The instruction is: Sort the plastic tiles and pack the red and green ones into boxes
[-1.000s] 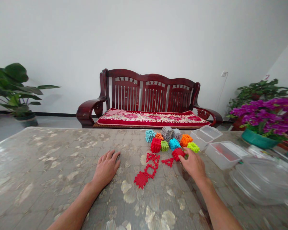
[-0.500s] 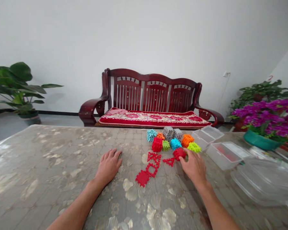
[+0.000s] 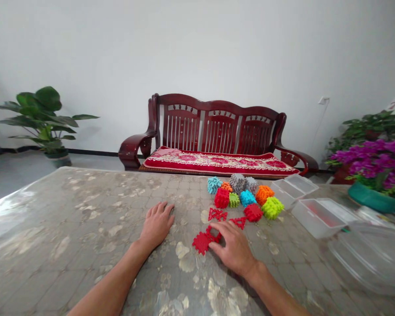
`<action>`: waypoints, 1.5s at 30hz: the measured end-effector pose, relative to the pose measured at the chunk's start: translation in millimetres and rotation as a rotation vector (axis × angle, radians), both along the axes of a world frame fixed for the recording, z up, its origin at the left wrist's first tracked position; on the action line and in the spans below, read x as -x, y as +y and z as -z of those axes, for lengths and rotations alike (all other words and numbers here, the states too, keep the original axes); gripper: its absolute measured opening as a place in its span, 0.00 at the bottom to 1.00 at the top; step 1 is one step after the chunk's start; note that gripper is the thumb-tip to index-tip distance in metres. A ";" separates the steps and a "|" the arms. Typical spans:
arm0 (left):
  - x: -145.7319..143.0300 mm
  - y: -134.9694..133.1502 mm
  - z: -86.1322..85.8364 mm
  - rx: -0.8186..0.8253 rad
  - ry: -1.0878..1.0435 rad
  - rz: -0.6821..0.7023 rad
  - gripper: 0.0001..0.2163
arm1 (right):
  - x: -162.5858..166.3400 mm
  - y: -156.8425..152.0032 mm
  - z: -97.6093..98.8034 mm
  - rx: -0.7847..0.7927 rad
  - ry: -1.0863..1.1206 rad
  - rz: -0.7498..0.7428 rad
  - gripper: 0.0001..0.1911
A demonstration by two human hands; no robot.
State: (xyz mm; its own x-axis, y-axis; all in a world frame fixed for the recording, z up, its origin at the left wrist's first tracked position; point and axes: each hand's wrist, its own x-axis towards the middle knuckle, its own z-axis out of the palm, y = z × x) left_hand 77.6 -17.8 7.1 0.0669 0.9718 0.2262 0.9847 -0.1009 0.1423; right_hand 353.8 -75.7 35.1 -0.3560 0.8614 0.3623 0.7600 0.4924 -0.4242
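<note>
My left hand (image 3: 157, 224) lies flat on the patterned table (image 3: 85, 228), palm down, holding nothing. My right hand (image 3: 233, 250) rests to its right, fingertips touching a flat red frame piece (image 3: 213, 235) that is joined to a solid red tile (image 3: 201, 242). Just beyond lie more flat red pieces (image 3: 217, 214) and a red triangle (image 3: 238, 221). Behind those stands a cluster of studded cubes: red (image 3: 253, 212), lime (image 3: 272, 207), blue (image 3: 247, 197), orange (image 3: 264, 194), grey (image 3: 238, 182) and teal (image 3: 213, 184).
Two clear plastic boxes (image 3: 294, 186) (image 3: 322, 215) and a clear lid (image 3: 368, 256) sit on the table's right side, near a teal pot of purple flowers (image 3: 375, 197). A dark wooden bench (image 3: 217, 140) stands behind the table, with a leafy plant (image 3: 42, 118) at far left.
My right hand has left the red cube by the cluster and come back toward me and to the left, onto the flat red pieces. The left hand stays flat. The view shifted slightly.
</note>
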 end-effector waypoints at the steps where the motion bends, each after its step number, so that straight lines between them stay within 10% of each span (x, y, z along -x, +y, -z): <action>1: 0.2 0.1 0.4 -0.002 -0.001 0.001 0.19 | 6.2 -1.5 -1.2 0.011 -0.020 -0.028 0.25; 17: -0.9 -0.4 -1.0 0.003 -0.004 -0.001 0.19 | 18.5 -7.6 6.4 0.020 0.060 -0.159 0.32; 31: 2.2 3.2 4.9 -0.017 -0.018 -0.001 0.19 | -105.7 50.6 -3.4 -0.169 0.115 0.499 0.28; 45: 1.2 2.7 3.3 -0.006 0.026 -0.007 0.19 | -130.4 56.5 0.5 -0.146 -0.086 0.531 0.21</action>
State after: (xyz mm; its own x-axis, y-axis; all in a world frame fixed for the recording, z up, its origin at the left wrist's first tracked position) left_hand 76.4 -15.1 3.8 0.0662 0.9709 0.2302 0.9888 -0.0949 0.1156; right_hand 484.2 -19.1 34.6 0.0794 0.8736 0.4802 0.9487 0.0816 -0.3054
